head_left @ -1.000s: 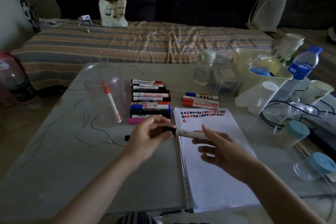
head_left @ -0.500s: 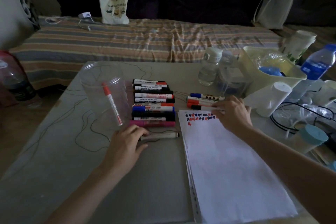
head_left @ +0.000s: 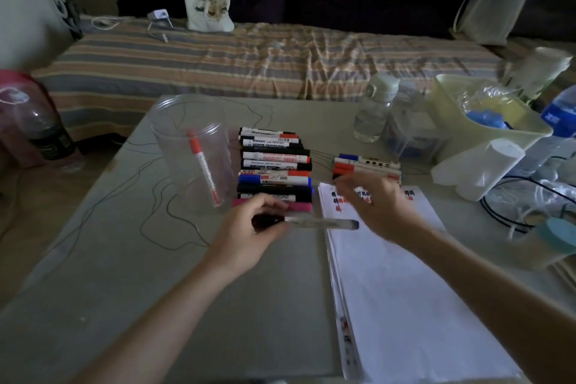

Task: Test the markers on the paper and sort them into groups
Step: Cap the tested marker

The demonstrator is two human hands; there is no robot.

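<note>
My left hand [head_left: 246, 231] grips the black end of a white-bodied marker [head_left: 321, 223], which lies level just in front of the marker row. My right hand [head_left: 374, 206] hovers blurred over the top of the white paper stack [head_left: 405, 290], fingers spread, beside the marker's free end and holding nothing I can see. Red and black test marks [head_left: 339, 199] run along the paper's top edge. Several markers [head_left: 274, 165] lie in a tight row left of the paper, a pink one nearest me. A smaller group of markers [head_left: 364, 165] lies above the paper.
A clear plastic cup [head_left: 187, 131] left of the row holds one red marker [head_left: 204, 171]. A water bottle [head_left: 374, 109], a pale bin [head_left: 486, 134], white cups [head_left: 480, 165] and cables [head_left: 511, 212] crowd the right side. A thin wire [head_left: 156, 212] loops over the grey table [head_left: 156, 290].
My left hand set the marker down by the pink one, then gripped its black end again. My right hand reached to the smaller group and has drawn back over the paper's top.
</note>
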